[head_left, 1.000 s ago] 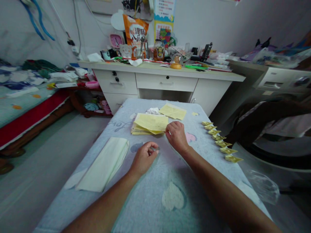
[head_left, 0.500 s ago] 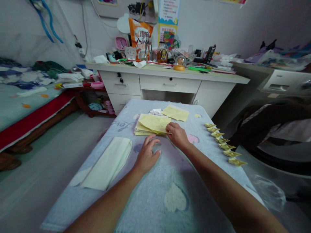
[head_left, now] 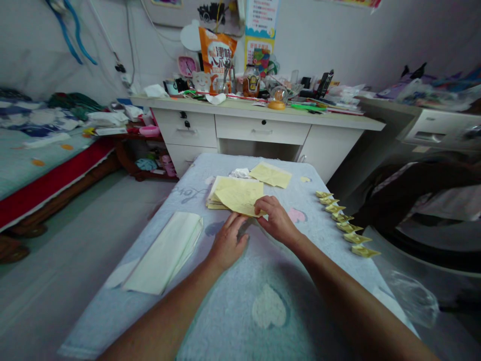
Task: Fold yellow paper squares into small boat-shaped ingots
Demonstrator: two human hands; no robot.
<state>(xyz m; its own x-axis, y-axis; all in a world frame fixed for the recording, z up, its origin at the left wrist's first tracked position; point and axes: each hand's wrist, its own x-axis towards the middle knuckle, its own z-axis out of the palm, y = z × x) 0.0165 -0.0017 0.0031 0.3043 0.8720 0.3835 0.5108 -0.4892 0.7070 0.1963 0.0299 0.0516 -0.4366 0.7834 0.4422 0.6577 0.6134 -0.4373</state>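
Note:
My right hand (head_left: 276, 218) pinches the near right corner of a yellow sheet of paper (head_left: 240, 194). That sheet is slid partly toward me off a stack of yellow paper (head_left: 212, 199), whose left edges show beneath it. With fingers stretched out and thumb apart, my left hand (head_left: 228, 241) is at the sheet's near edge; its fingertips seem to touch it. Another yellow paper (head_left: 271, 174) lies flat behind the stack, beside a crumpled white tissue (head_left: 240, 173). Several small folded yellow paper boats (head_left: 348, 227) stand in a row along the right side.
A folded pale green-white paper bundle (head_left: 165, 253) lies on the left of the cloth-covered table (head_left: 221, 321). Beyond stands a white desk (head_left: 263, 125) crowded with jars and packets. A washing machine (head_left: 432, 128) is at the right, a bed (head_left: 41, 155) at the left.
My right hand has drawn the yellow sheet toward me, off the stack's front edge. My left hand's fingers have come to the sheet's near edge.

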